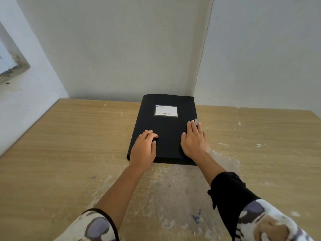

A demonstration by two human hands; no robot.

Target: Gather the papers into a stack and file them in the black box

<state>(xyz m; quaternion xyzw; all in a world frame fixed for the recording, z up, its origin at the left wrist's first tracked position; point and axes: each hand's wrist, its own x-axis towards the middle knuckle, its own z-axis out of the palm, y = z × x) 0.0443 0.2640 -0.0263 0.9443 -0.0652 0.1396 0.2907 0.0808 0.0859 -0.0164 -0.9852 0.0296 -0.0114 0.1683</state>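
Note:
A closed black box (165,126) lies flat on the wooden table (69,145), near the back wall, with a white label (166,111) on its lid. My left hand (144,148) rests palm down on the lid's near left part, fingers slightly curled. My right hand (194,138) lies flat on the lid's right side, its fingertips by a small grey clasp (196,121) at the box's right edge. No papers are visible; the inside of the box is hidden.
White walls stand close behind the table and form a corner at the back right. A window frame (15,66) shows on the left wall. The tabletop is worn and stained with pale paint marks (173,188) near its front middle.

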